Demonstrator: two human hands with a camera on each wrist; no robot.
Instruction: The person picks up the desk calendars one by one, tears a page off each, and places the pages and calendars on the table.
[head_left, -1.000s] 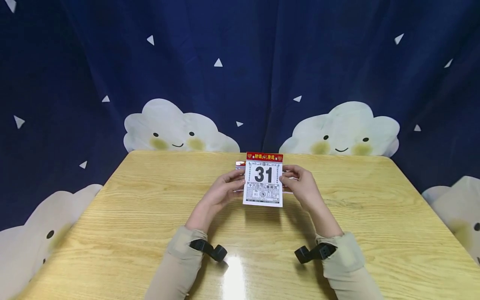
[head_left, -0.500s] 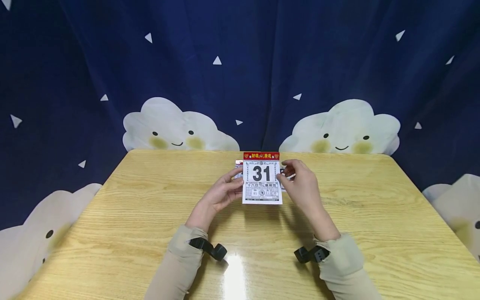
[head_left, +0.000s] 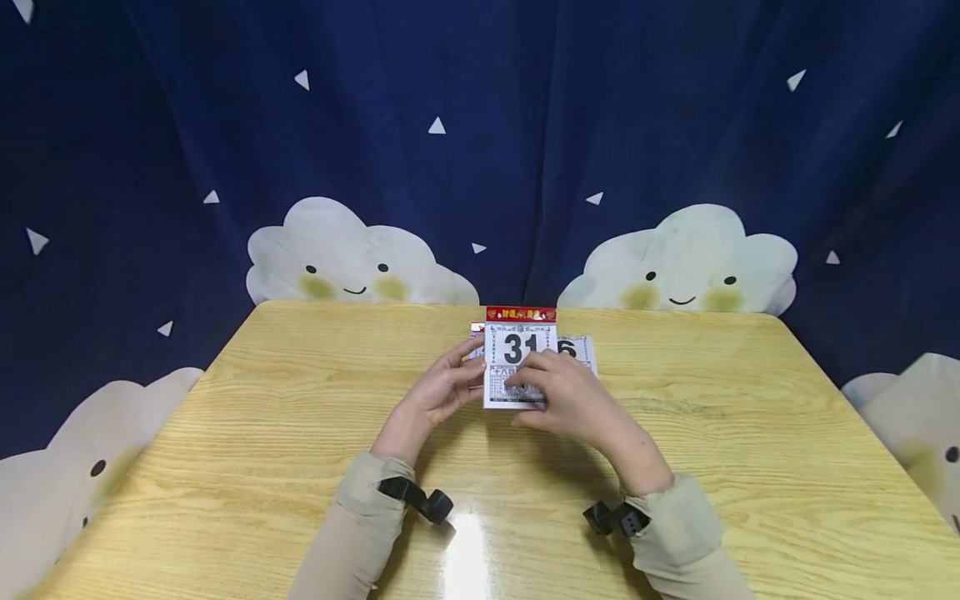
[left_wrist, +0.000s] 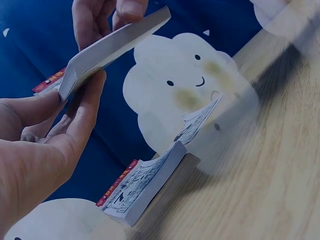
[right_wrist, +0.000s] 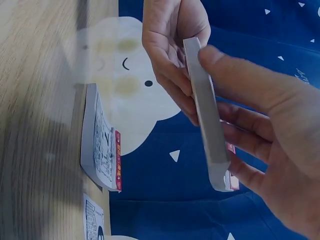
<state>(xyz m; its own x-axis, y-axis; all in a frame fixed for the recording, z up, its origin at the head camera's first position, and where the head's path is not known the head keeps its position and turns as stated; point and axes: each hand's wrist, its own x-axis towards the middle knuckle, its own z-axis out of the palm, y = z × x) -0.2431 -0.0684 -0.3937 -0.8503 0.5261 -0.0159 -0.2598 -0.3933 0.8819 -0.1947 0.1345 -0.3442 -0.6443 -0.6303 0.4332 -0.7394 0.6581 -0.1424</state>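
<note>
A tear-off calendar [head_left: 517, 346] with a red header and a big 31 is held up over the table. My left hand [head_left: 431, 396] grips its left edge, thumb on the front and fingers behind. The right hand [head_left: 581, 404] lies over the lower right of the page, its bent fingers touching the front. Its thumb [right_wrist: 220, 62] is right at the pad's bottom edge in the right wrist view. Behind, a second red-headed tear-off calendar [left_wrist: 150, 182] rests on the table, mostly hidden in the head view. A page numbered 6 [head_left: 588, 348] lies to its right.
The wooden table [head_left: 262, 450] runs back to a dark blue curtain [head_left: 480, 67] printed with smiling clouds. A black wrist camera [head_left: 431, 502] on the left forearm hangs over the table, and another wrist camera [head_left: 603, 518] sits on the right.
My right hand has left the calendar's right edge and moved left and down over its lower front, uncovering more of the page numbered 6. The left hand keeps its grip.
</note>
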